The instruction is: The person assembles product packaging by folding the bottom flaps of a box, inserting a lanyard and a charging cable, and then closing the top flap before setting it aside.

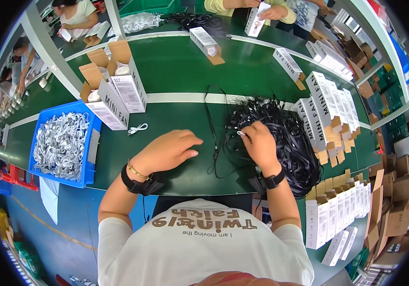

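Note:
My left hand (178, 148) hovers over the green table with thumb and fingers apart, holding nothing. At the left edge of a heap of black lanyards (285, 143), my right hand (260, 147) is closed in a pinch. A small white looped piece (240, 133) shows at its fingertips; the rest of it is hidden. Between my hands lies a single black lanyard (211, 125), stretched lengthwise. A bundled white cable (138, 128) rests beyond my left hand. Two open white boxes (128, 86) stand upright behind that cable, with white contents at their tops.
A blue bin (94, 143) full of bundled white cables stands at the left. White boxes (316, 117) are stacked right of the lanyards, and more boxes (340, 205) stand near the right edge. Boxes lie on the green conveyor (166, 62) ahead. Across it, a person's hands (273, 13) hold a box.

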Motion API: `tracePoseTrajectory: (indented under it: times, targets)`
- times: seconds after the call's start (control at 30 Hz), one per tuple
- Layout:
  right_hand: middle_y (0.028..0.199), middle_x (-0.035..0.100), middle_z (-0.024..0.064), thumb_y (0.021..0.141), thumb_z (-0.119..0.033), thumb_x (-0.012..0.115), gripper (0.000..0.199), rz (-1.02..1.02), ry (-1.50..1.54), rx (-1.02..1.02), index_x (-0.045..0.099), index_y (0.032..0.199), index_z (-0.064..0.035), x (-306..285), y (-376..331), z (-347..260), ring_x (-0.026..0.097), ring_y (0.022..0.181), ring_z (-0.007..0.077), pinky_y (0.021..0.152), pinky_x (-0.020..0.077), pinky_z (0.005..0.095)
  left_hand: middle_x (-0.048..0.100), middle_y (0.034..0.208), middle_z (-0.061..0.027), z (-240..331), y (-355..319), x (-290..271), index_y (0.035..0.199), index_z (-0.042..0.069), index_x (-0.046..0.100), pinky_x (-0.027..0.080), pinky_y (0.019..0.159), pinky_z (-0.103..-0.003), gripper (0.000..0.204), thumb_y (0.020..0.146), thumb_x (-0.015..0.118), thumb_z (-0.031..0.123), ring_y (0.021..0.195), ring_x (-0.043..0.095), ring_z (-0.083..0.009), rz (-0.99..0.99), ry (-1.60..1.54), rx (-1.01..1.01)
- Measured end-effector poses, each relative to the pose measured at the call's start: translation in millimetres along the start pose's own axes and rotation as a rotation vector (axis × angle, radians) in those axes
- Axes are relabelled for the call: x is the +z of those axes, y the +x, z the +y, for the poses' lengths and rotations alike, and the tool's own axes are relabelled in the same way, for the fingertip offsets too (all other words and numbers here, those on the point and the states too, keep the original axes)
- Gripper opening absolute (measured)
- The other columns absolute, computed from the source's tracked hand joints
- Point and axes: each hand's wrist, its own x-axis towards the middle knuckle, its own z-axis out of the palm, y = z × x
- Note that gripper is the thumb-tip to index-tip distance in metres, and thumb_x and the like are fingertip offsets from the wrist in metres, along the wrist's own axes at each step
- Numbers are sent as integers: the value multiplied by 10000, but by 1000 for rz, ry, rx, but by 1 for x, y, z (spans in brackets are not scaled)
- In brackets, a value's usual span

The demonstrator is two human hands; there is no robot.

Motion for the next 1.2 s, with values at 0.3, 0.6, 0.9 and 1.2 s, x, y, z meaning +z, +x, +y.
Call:
tracePoseTrajectory:
  times: [0.3,0.6,0.9,1.2]
  targets:
    - [863,574,78,777,-27,678,186,308,474,-222,685,960,-60,-47,40,-39,562,712,209,604,442,280,565,1160,-104,30,101,30,1288,8,451,440,923,-300,442,889,608,118,1061,560,-190,373,-554,69]
    - [898,600,69,841,-31,631,254,-152,684,-142,629,1093,-61,-45,17,-9,563,694,149,607,448,248,560,871,-59,-16,26,-45,1066,42,614,466,738,-308,187,924,579,160,838,564,-191,493,-324,-410]
    - [870,595,67,820,-78,651,250,-397,483,-179,623,1067,-52,-38,13,-13,568,672,177,607,462,277,537,1018,-138,-91,-80,3,1041,54,617,482,751,-400,232,811,634,84,872,578,-346,419,483,-669]
    - [819,578,75,809,-129,660,137,-238,-92,-172,620,923,-64,41,42,-35,576,676,229,602,465,300,541,1034,-126,-71,-56,-10,1035,62,610,490,774,-405,221,813,607,66,920,590,-334,363,388,-575]
